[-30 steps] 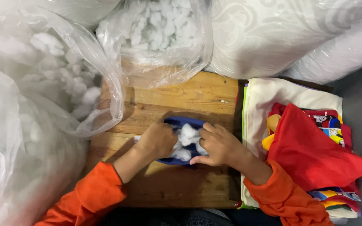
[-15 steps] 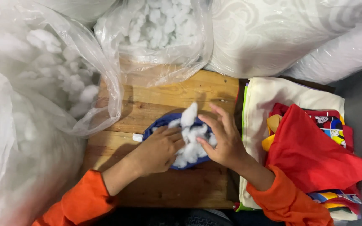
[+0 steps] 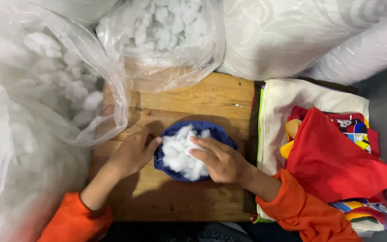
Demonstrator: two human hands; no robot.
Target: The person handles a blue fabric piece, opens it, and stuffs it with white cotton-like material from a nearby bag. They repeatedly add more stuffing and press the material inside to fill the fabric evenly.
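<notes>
So in the middle of the frame there's a blue fabric cover sitting on the wooden surface, mouth open and packed with white stuffing. Compared to a moment ago the fluff has gone down: half a second back a tuft was sticking up out of the top, now it's pushed in lower and the blue edge wraps around it more, so the filling looks to be getting seated rather than spilling out. The right hand lies flat on the stuffing with fingers spread fairly wide, pressing, not pinching anything. The left hand has slid to the left edge of the cover, loosely open, fingertips touching the blue rim and bracing it. Both sleeves are orange. Upper left and top centre there are big clear plastic bags full of the same white fluff, one draped over the left part of the surface. On the right of the frame sits a stack of folded fabric, red on top, cream underneath.
</notes>
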